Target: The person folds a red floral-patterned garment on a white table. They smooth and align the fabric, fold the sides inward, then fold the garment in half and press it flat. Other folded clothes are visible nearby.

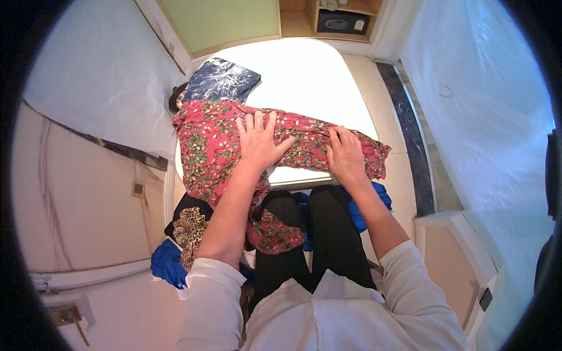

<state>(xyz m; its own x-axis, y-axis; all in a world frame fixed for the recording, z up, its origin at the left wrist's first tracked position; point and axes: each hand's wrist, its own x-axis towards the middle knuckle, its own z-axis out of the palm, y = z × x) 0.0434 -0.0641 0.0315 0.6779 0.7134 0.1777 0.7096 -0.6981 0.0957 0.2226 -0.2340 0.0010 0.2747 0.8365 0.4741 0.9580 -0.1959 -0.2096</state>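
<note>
A red floral garment (206, 145) lies spread over the near part of a bright white table (303, 74). My left hand (259, 142) rests flat on its middle with fingers apart. Further right, my right hand (347, 153) touches the narrower part of the cloth with bent fingers; whether it pinches the fabric cannot be told. Part of the garment hangs over the near edge onto my lap. Behind it at the far left of the table lies a dark blue cloth with a white pattern (224, 79), which looks folded.
Leopard-print cloth (189, 232) and blue cloth (169, 263) are piled beside my legs at the left. More blue cloth (380, 197) is at the right. A wooden shelf unit (298, 24) stands beyond the table. Translucent plastic sheeting (474, 101) hangs at the right.
</note>
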